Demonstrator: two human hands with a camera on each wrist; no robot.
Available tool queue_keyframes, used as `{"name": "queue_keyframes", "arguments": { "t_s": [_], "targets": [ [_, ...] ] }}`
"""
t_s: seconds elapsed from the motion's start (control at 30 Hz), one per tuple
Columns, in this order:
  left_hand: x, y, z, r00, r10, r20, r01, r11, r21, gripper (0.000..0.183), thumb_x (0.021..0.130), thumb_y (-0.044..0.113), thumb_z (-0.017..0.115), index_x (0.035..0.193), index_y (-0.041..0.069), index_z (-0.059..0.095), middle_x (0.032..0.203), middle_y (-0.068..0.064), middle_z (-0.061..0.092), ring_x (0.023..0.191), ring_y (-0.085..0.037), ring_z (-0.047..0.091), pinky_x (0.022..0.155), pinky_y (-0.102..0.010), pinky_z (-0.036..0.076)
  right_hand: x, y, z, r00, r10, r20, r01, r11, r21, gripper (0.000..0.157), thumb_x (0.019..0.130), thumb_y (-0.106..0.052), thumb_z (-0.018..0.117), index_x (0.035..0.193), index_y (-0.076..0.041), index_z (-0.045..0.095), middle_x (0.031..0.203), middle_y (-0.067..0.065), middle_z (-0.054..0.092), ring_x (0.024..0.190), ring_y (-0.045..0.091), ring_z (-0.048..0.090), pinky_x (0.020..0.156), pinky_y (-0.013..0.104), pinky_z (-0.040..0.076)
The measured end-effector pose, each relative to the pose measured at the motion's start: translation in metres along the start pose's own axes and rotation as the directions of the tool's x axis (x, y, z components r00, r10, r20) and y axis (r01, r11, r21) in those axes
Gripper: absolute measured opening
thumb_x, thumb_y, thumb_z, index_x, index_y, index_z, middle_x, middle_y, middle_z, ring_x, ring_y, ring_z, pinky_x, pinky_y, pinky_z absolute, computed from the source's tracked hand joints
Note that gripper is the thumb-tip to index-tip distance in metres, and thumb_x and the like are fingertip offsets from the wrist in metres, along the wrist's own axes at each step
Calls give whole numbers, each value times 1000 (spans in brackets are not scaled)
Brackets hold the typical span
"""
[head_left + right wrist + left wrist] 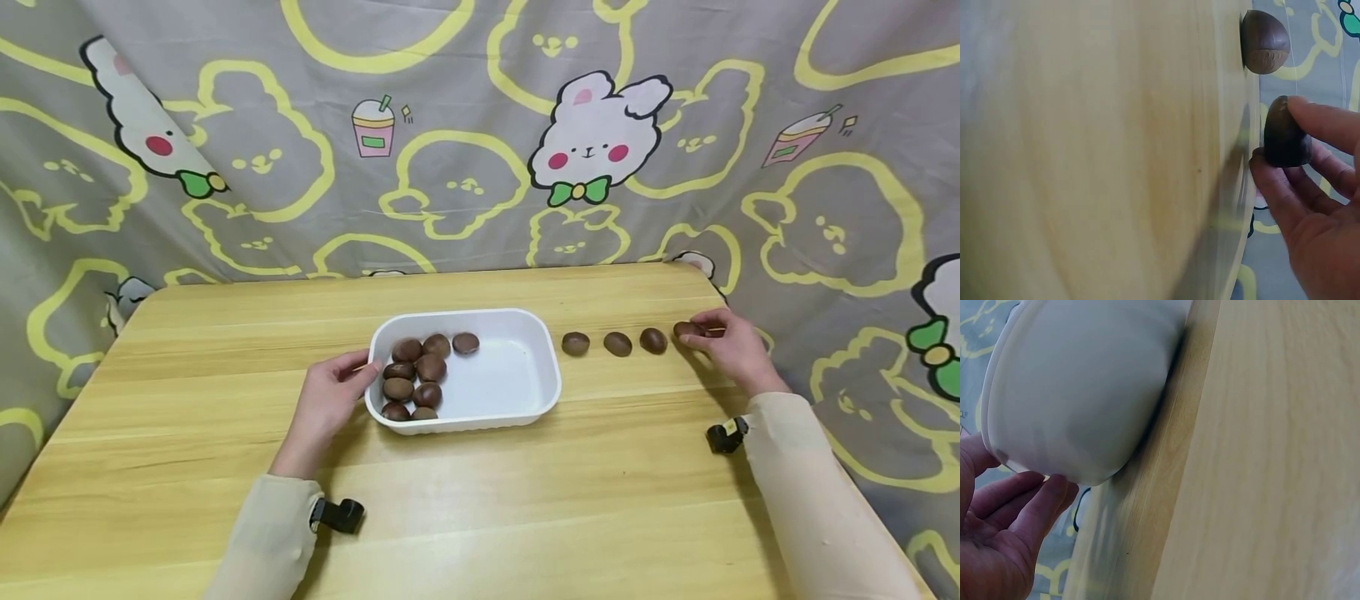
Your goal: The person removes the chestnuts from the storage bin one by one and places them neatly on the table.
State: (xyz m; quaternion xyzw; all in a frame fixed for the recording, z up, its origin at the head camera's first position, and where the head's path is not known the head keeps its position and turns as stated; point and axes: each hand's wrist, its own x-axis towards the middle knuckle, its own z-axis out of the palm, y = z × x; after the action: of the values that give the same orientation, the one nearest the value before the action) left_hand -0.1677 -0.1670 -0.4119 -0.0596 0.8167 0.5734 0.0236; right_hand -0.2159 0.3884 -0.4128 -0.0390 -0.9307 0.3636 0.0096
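Observation:
A white plastic tray (pixel 498 377) sits on the table, with several brown chestnuts (pixel 431 367) gathered at its left end. My left hand (pixel 328 398) grips the tray's left end, thumb at the rim and fingers against the outer wall, as the left wrist view shows too. To the right of the tray, three chestnuts (pixel 618 343) lie spaced in a row. At the right end of that row my right hand (pixel 738 350) pinches another chestnut (pixel 1286 134) between thumb and fingers. Whether this chestnut touches the table I cannot tell.
The wooden table (pixel 480 508) has its right edge close by the right hand. Behind it hangs a grey curtain (pixel 465 225) with cartoon prints. Each wrist wears a small black camera (pixel 341 516).

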Motion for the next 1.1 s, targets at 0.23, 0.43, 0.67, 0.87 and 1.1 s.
{"name": "queue_keyframes", "arguments": {
  "t_s": [0.23, 0.43, 0.67, 0.87, 1.1],
  "targets": [
    [0, -1, 0, 1000, 5, 0, -5, 1000, -5, 40, 97, 21, 65, 128, -4, 62, 122, -21, 64, 108, -24, 61, 79, -17, 51, 1, 0, -1, 1000, 13, 22, -13, 999, -37, 48, 94, -26, 68, 125, 7, 53, 119, 27, 55, 108, 41, 51, 84, 42, 41],
    [1, -2, 1, 1000, 6, -1, -6, 1000, -7, 40, 96, 21, 65, 128, -4, 62, 121, -22, 64, 106, -24, 62, 78, -18, 52, 0, -1, -1, 1000, 9, 28, -8, 999, -45, 45, 94, -22, 69, 125, 8, 54, 117, 28, 56, 104, 39, 52, 78, 35, 42],
    [0, -2, 1, 1000, -2, 2, 2, 1000, -8, 41, 97, 21, 65, 128, -4, 61, 123, -21, 63, 110, -26, 61, 80, -18, 52, -1, 0, -3, 997, 26, 67, -22, 999, -48, 47, 95, -22, 68, 127, 9, 52, 120, 29, 54, 107, 41, 51, 79, 34, 41],
    [0, -2, 1, 1000, -6, 3, 6, 1000, -15, 41, 97, 21, 65, 129, -4, 61, 123, -22, 63, 111, -27, 61, 81, -19, 52, -2, -4, -6, 993, 45, 108, -41, 998, -39, 51, 96, -25, 66, 130, 9, 49, 124, 31, 52, 111, 43, 49, 87, 44, 41],
    [1, -1, 1, 1000, -10, 1, 10, 1000, -21, 41, 97, 20, 65, 129, -4, 61, 123, -21, 63, 111, -26, 61, 81, -19, 52, -2, -13, -9, 996, 43, 82, -42, 999, -17, 57, 98, -32, 62, 133, 9, 46, 130, 32, 48, 119, 46, 43, 97, 56, 35]
  ]
}}
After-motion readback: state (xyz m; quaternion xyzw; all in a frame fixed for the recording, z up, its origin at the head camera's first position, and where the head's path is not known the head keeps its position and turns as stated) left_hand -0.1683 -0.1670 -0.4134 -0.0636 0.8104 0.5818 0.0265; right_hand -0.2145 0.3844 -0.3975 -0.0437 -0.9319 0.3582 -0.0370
